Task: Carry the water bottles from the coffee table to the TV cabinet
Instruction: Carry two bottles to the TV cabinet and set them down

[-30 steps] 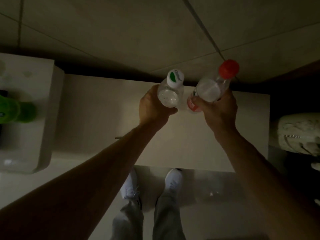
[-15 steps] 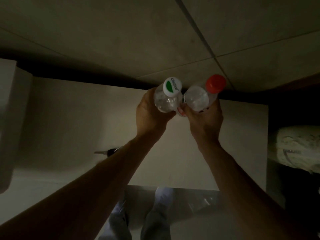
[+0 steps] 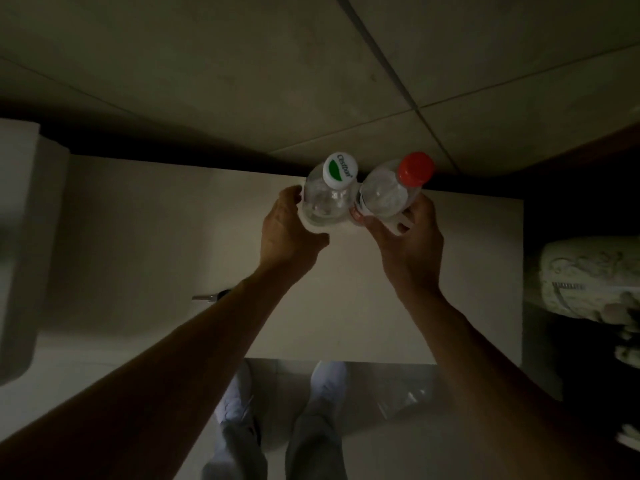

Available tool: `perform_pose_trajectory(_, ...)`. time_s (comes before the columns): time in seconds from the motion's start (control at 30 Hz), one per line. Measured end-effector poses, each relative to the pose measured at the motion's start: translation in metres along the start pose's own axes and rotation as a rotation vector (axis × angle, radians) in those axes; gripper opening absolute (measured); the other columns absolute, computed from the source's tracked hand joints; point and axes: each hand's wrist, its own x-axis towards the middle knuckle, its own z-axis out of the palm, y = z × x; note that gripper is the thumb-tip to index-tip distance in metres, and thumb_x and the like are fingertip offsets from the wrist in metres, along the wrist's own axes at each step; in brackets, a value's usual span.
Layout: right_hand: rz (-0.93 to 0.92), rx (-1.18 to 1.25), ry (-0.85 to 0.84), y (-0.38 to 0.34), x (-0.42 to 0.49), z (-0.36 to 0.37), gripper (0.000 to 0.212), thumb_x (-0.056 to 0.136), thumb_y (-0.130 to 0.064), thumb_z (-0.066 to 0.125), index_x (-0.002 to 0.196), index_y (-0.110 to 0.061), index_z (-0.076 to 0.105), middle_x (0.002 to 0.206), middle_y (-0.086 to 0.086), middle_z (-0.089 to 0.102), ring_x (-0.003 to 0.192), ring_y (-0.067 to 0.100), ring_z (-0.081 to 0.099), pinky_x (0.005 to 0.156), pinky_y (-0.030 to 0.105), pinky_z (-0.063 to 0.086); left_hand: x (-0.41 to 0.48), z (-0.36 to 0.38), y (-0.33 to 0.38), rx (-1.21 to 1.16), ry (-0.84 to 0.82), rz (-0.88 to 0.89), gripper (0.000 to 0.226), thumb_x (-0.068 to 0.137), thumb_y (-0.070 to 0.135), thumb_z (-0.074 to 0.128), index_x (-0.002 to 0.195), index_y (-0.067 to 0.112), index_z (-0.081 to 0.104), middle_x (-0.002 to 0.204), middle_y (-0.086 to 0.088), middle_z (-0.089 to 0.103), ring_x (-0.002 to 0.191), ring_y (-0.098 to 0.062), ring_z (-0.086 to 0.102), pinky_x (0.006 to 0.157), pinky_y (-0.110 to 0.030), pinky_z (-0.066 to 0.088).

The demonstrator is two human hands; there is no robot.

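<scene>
I look straight down in dim light. My left hand (image 3: 289,233) grips a clear water bottle with a white and green cap (image 3: 329,195). My right hand (image 3: 408,244) grips a clear water bottle with a red cap (image 3: 391,192). The two bottles touch side by side, upright, over the far edge of a pale flat cabinet top (image 3: 156,237). Whether their bases rest on the surface is hidden by my hands.
A tiled wall (image 3: 242,64) rises behind the cabinet. A taller white block (image 3: 20,237) stands at the left. A pale patterned bag (image 3: 588,275) sits at the right. A small metal handle (image 3: 207,297) shows near my left forearm. My shoes (image 3: 329,379) stand on the glossy floor below.
Both bottles have come closer together and now touch. The view shifted, so the green object on the left block is out of frame.
</scene>
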Motion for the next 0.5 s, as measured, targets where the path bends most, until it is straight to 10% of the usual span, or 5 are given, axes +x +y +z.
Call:
perform_pose_trajectory(0.23,-0.028,-0.162,0.072,-0.023,-0.034,-0.028,0.023,0.094,-0.013,0.057,0.114,-0.005,0.062,0.111,0.004,0.066,0.095,0.007,0.056,0.069,-0.001,0.039,-0.042,-0.048,-0.015,0.248,-0.204,-0.098,0.024,0.089,0.018,0.061,0.112,0.014,0.064,0.108,-0.001,0.063,0.089,-0.015,0.056,0.075,-0.027,0.046)
perform_pose_trajectory(0.5,-0.099,-0.570,-0.250,-0.090,-0.087,-0.057,0.025,0.098,-0.026,0.048,0.091,-0.008,0.065,0.084,0.003,0.064,0.078,0.017,0.060,0.069,0.027,0.045,-0.104,-0.139,0.008,0.643,-0.368,0.171,0.020,0.092,0.027,0.055,0.107,0.016,0.063,0.104,-0.006,0.067,0.089,-0.020,0.063,0.078,-0.036,0.055)
